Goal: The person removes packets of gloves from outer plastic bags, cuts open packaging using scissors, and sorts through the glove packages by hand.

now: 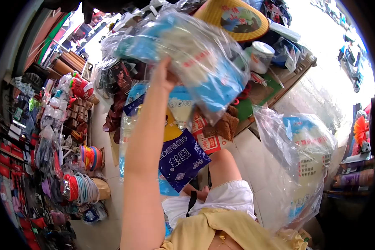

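My left hand (166,77) reaches up and away from me, its fingers closed on the near edge of a clear plastic packet (196,62). This packet has blue and cream print with red characters and looks crinkled. Below it, a dark blue bag with white characters (183,160) lies over a yellow and blue printed packet (175,104) by my lap. A similar clear packet (312,160) with blue print and red characters is at my right. I do not see my right hand; a patch of skin near my lap is too unclear to tell.
A straw hat with a picture (243,20) and a white-lidded tub (261,54) stand on the crowded stall ahead. Red-and-white packs (208,139) and a brown cloth (227,124) lie near my knee. Hair bands (81,186) and hanging goods line the left. A scooter (352,62) is far right.
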A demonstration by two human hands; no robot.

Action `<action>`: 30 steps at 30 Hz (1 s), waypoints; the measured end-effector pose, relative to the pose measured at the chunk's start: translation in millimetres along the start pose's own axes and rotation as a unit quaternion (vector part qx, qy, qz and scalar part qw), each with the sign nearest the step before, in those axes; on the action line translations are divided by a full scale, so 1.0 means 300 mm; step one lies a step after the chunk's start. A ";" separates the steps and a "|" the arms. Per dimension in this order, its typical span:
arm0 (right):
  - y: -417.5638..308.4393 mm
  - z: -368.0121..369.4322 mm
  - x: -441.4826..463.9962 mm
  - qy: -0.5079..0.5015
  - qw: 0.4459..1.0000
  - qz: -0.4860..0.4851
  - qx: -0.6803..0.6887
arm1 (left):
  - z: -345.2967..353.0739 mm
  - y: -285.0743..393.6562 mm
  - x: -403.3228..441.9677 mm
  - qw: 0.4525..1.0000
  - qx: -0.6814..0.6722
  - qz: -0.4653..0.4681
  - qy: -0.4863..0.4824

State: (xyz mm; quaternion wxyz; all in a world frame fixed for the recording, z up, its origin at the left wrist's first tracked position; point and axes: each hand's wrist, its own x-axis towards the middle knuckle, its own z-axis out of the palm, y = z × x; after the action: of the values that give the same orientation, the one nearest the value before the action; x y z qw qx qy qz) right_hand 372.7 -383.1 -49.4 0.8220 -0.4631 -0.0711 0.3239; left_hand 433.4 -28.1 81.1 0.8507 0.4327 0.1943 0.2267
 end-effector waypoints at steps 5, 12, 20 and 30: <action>0.007 0.009 0.004 -0.001 1.000 0.004 -0.010 | -0.195 -0.153 0.041 0.996 0.049 -0.030 0.068; 0.026 0.026 0.007 0.002 1.000 0.006 -0.031 | -0.354 0.018 -0.406 0.795 0.562 0.227 0.020; 0.039 0.063 0.011 0.008 0.999 -0.001 -0.053 | -0.459 0.106 -0.694 0.737 0.660 0.062 0.136; 0.029 0.048 0.022 0.014 0.998 -0.003 -0.066 | -0.226 0.096 -0.518 0.907 0.319 0.276 -0.014</action>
State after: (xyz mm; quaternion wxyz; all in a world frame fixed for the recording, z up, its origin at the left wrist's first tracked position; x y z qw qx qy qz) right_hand 367.8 -365.7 -49.7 0.7918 -0.5203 -0.0821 0.3091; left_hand 263.8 -55.4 88.4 0.5734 0.7205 0.1172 0.3719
